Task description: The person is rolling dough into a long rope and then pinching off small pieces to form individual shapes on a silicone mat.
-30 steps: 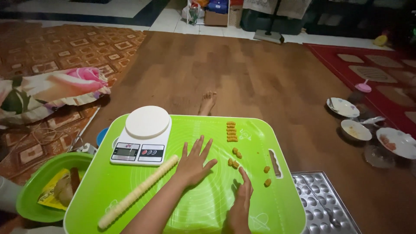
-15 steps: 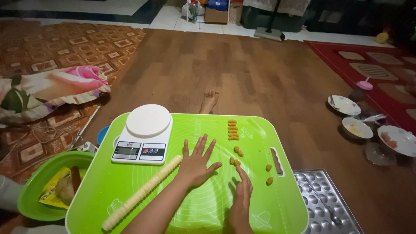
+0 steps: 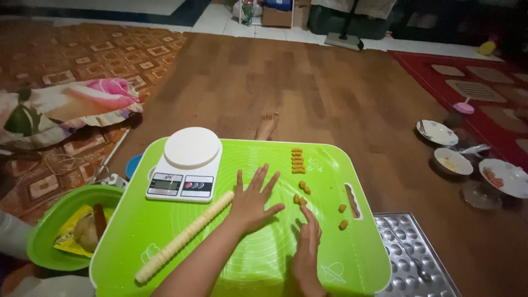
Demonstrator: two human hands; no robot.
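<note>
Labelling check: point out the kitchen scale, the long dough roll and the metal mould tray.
kitchen scale (image 3: 192, 147), head view, centre of its round white platform.
long dough roll (image 3: 184, 237), head view, middle of the ridged pale stick.
metal mould tray (image 3: 410, 257), head view, dimpled surface right of the green board.

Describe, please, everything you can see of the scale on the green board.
The scale is a small white kitchen scale, apparently plastic, with a round white platform on top that holds nothing. Its front panel slopes toward the person and carries a small display and buttons. It sits flat on the far left corner of the green board, turned slightly. No hand touches it; the left hand lies spread on the board to its right, and the dough roll lies just in front of it.
</note>
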